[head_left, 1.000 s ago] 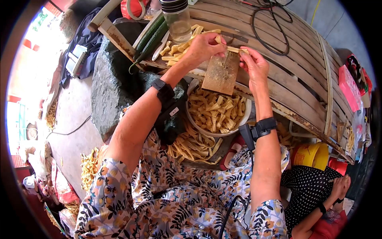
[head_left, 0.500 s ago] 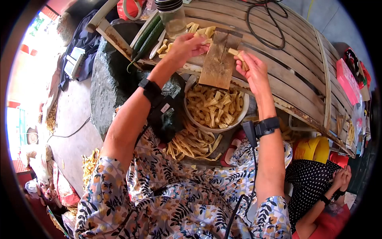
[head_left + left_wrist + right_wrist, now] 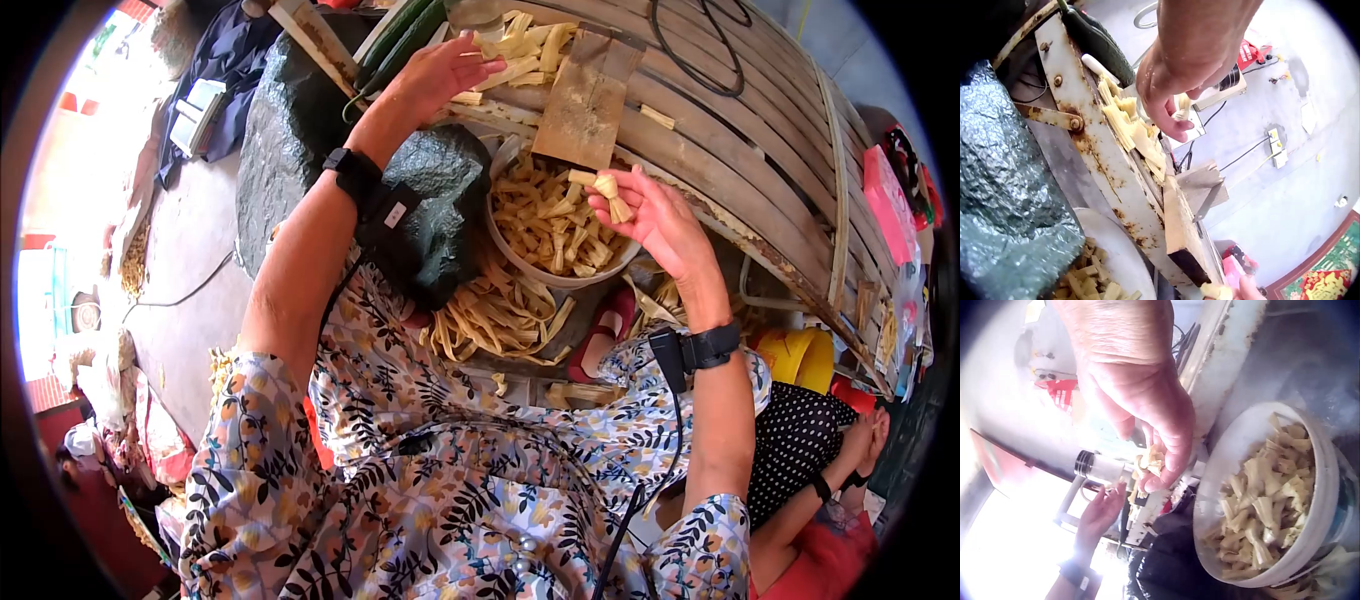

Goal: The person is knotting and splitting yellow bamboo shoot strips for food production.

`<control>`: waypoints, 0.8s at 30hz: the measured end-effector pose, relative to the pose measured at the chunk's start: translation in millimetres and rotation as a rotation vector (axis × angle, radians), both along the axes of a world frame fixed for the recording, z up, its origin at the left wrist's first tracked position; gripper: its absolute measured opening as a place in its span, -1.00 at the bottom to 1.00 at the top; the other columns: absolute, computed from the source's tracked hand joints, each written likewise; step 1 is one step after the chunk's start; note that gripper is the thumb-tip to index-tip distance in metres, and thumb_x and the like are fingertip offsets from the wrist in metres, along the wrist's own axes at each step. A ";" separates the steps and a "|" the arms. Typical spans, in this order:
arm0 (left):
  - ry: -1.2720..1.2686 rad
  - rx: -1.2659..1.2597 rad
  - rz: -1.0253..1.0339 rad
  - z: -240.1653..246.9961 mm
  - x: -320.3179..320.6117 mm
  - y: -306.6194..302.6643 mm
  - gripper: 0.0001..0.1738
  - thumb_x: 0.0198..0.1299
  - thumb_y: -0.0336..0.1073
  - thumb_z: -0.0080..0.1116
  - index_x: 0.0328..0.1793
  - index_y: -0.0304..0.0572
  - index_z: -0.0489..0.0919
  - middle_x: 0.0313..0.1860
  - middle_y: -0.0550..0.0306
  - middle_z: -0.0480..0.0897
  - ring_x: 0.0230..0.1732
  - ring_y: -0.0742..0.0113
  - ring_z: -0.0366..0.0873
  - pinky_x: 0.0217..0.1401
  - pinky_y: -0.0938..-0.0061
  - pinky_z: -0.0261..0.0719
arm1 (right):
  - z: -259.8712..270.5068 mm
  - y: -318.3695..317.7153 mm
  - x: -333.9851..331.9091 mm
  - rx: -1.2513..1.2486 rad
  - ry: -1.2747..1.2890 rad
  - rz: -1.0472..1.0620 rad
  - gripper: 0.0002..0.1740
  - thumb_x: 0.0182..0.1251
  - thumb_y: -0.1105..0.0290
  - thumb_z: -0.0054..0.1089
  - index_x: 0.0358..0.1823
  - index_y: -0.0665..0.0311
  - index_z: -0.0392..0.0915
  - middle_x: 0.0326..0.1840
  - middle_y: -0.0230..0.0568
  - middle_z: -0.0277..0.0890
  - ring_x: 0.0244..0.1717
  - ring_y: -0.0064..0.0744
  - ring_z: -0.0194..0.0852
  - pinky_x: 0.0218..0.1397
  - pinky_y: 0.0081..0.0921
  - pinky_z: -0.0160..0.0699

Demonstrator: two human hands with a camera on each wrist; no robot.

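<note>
My right hand [image 3: 662, 222] holds a pale yellow knotted strip [image 3: 608, 188] between thumb and fingers, beside the front edge of the wooden board [image 3: 583, 105]. In the right wrist view, the same knot [image 3: 1150, 461] shows at the fingertips. My left hand [image 3: 432, 78] is left of the yellow strips [image 3: 545, 45] on the slatted bench. In the left wrist view, a small pale piece [image 3: 1182, 106] shows between that hand's thumb and fingers. Below the board stands a white bucket [image 3: 1318, 531] filled with knotted pieces [image 3: 1263, 509]. A single short strip [image 3: 657, 117] lies right of the board.
Green cucumbers [image 3: 405, 38] and a glass jar [image 3: 1107, 469] stand or lie at the bench's left end. Dark green plastic [image 3: 435, 200] bulges beside the bucket. Long strips [image 3: 490, 318] lie below it. A black cable [image 3: 690, 60] crosses the slats; another person's hands [image 3: 868, 440] rest at right.
My right hand has moved down from the board toward the bucket, with a knotted piece in it. My left hand has drawn away to the left, and a short strip now lies on the slats.
</note>
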State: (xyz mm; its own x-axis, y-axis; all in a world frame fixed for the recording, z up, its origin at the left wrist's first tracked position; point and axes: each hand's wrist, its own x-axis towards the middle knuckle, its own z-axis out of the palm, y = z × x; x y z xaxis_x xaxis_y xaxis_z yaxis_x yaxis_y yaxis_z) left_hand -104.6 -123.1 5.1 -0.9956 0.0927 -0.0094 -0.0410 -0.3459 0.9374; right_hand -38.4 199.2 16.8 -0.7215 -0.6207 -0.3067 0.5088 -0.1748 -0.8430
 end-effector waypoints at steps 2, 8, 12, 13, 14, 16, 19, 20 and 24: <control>0.092 -0.116 0.048 -5.1 1.6 -6.4 -0.62 0.30 -0.22 -0.11 0.03 -0.47 0.35 -0.07 -0.17 0.51 -0.01 0.17 0.52 0.11 0.48 0.45 | -15.8 4.4 2.5 0.055 -0.018 0.017 -0.53 0.38 0.17 -0.13 0.03 0.49 0.36 -0.07 -0.07 0.46 -0.07 -0.39 0.49 0.00 -0.49 0.50; 0.613 -1.171 0.560 12.1 -1.2 9.3 -0.70 -0.05 -0.27 0.25 -0.19 -0.27 0.54 -0.42 0.05 0.55 -0.37 0.38 0.47 -0.34 0.46 0.41 | -74.4 -0.2 8.0 0.474 0.653 -0.086 -0.59 0.27 0.40 0.03 0.13 0.40 0.31 0.05 -0.15 0.43 -0.09 -0.31 0.51 -0.05 -0.50 0.48; 0.590 -1.089 0.475 27.9 11.9 10.4 -0.83 0.03 -0.33 0.17 -0.35 -0.32 0.56 -0.56 0.14 0.55 -0.52 0.44 0.48 -0.45 0.53 0.41 | -70.1 -0.3 9.9 0.672 0.798 0.006 -0.66 0.18 0.48 0.06 0.02 0.38 0.43 -0.12 -0.15 0.54 -0.20 -0.42 0.55 -0.15 -0.52 0.49; 0.534 -0.945 0.437 27.8 17.2 12.8 -0.83 0.04 -0.33 0.16 -0.36 -0.33 0.56 -0.55 0.18 0.56 -0.53 0.48 0.47 -0.47 0.56 0.40 | -56.4 -11.0 19.3 0.602 0.681 -0.016 -0.77 0.17 0.46 0.06 -0.16 0.40 0.52 -0.32 -0.17 0.59 -0.29 -0.43 0.56 -0.21 -0.52 0.50; 0.476 -0.800 0.397 27.8 23.5 17.8 -0.83 0.06 -0.34 0.14 -0.38 -0.34 0.56 -0.55 0.21 0.56 -0.53 0.52 0.46 -0.49 0.59 0.39 | -50.3 -21.0 25.2 0.588 0.580 0.180 -0.79 0.16 0.45 0.07 -0.21 0.40 0.54 -0.37 -0.16 0.58 -0.32 -0.45 0.56 -0.24 -0.53 0.50; 0.199 -0.770 0.226 43.7 50.7 35.8 -0.83 0.10 -0.36 0.10 -0.40 -0.37 0.55 -0.59 0.26 0.52 -0.56 0.61 0.41 -0.53 0.67 0.38 | -52.3 -33.8 39.5 0.553 0.352 0.568 -0.82 0.13 0.43 0.09 -0.30 0.40 0.56 -0.46 -0.14 0.57 -0.37 -0.47 0.56 -0.31 -0.55 0.49; 0.316 -0.774 0.114 30.8 68.3 43.2 -0.82 0.11 -0.36 0.09 -0.39 -0.38 0.56 -0.61 0.27 0.50 -0.57 0.62 0.40 -0.53 0.67 0.38 | -124.1 -53.0 81.0 0.738 0.692 0.935 -0.73 0.02 0.29 0.16 -0.42 0.40 0.57 -0.48 0.03 0.53 -0.36 -0.20 0.56 -0.32 -0.36 0.48; 0.319 -0.751 0.075 30.2 71.5 44.6 -0.82 0.11 -0.36 0.09 -0.39 -0.38 0.56 -0.62 0.27 0.49 -0.57 0.62 0.39 -0.53 0.67 0.37 | -161.8 -56.4 97.3 0.852 0.895 0.978 -0.69 -0.03 0.25 0.18 -0.42 0.41 0.57 -0.45 0.09 0.53 -0.35 -0.09 0.54 -0.30 -0.27 0.48; 0.383 -0.851 0.049 39.4 82.7 47.7 -0.82 0.11 -0.37 0.09 -0.40 -0.40 0.56 -0.64 0.26 0.48 -0.58 0.60 0.39 -0.54 0.65 0.37 | -222.4 -60.1 130.0 1.060 0.729 0.760 -0.64 -0.10 0.19 0.15 -0.39 0.38 0.55 -0.32 0.12 0.51 -0.25 0.07 0.48 -0.22 -0.18 0.45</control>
State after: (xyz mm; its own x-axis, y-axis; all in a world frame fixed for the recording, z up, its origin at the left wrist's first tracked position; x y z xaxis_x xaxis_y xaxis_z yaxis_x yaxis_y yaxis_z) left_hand -21.9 -75.4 44.5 -0.9476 0.1629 0.2749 0.3195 0.4704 0.8226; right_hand 91.5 139.1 -205.6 -0.5253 -0.6342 -0.5673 -0.3830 0.7716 -0.5079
